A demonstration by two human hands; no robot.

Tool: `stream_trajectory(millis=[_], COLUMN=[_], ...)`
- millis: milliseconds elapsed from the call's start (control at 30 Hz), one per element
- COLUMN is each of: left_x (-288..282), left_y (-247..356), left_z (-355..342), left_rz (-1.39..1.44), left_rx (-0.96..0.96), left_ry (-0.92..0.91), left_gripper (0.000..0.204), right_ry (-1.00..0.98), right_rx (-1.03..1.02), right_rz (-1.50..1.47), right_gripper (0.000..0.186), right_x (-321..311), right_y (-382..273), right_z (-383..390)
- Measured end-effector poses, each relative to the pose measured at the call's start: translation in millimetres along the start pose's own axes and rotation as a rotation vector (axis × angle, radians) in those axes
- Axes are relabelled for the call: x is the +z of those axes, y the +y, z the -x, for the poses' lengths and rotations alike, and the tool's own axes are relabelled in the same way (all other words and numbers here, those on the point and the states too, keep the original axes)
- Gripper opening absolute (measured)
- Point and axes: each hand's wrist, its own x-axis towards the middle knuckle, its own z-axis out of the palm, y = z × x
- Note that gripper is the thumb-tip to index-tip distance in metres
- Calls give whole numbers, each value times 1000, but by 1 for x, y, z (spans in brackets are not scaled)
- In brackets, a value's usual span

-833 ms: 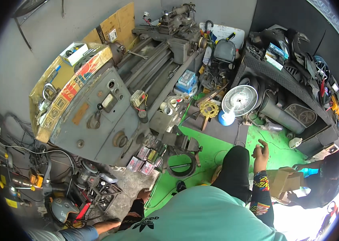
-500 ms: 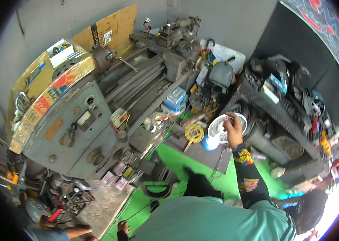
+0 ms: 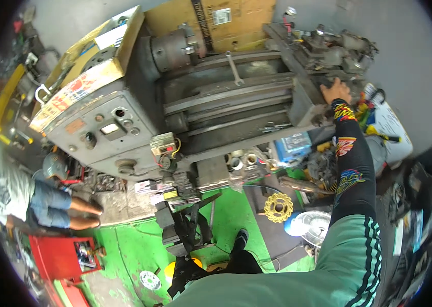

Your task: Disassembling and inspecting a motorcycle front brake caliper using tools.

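One grey lathe filled the far middle of the scene, its carriage toward the right end. Right hand lay flat on the carriage, fingers spread, gripping nothing. Left hand out of view. Second person crouched at left. Yellow sprocket lay near, on dark board.

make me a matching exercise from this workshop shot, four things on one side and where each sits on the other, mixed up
Things:
1. long silver open-ended wrench
2. yellow toothed sprocket
3. red metal toolbox
4. right hand

Places:
A. on the green floor, lower left, beside a crouching person
B. resting on the grey lathe carriage
C. lying on the lathe bed, near the chuck
D. low down in front of the lathe, beside a shiny round metal cover

Pairs: 1-C, 2-D, 3-A, 4-B
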Motion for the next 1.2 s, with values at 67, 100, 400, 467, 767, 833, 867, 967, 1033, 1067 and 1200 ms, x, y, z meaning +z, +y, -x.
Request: stream_trajectory(millis=[67,100,400,467,767,833,867,967,1033,1067,1200], left_x=[15,22,79,88,94,79,67,65,53,45,5], left_y=[-17,-24,-88,-105,-123,-132,-133,-122,-101,-99,-90], left_z=[34,44,81,85,92,87,77,54,52,48,-1], left_rz=[17,22,43,42,313,273,339,207,130,106,36], left_rx=[-11,-10,42,58,-79,-41,1,-180,-204,-188,-176], left_ry=[17,18,-69,-104,-188,-304,-461,-153,-71,-76,-116], left_gripper=[39,40,45,47,59,53,57,58,64,64,64], right_ry=[-8,7,-101,-93,115,183,197,390,380,372,476], right_rx=[-15,6,-55,-100,-122,-174,-208,-380,-434,-432,-695], right_rz=[-2,25,-12,14,-186,-201,-214,-349,-466,-498,-763], right_gripper=[76,72,71,68,76,80,79,69,61,57,47], right_x=[11,17,41,37,-28,-50,-65,-95,-154,-176,-226], right_y=[-8,-9,0,2,10,10,5,-1,-36,-55,-99], right_z=[-12,-18,-39,-38,-16,-9,-3,10,77,114,225])
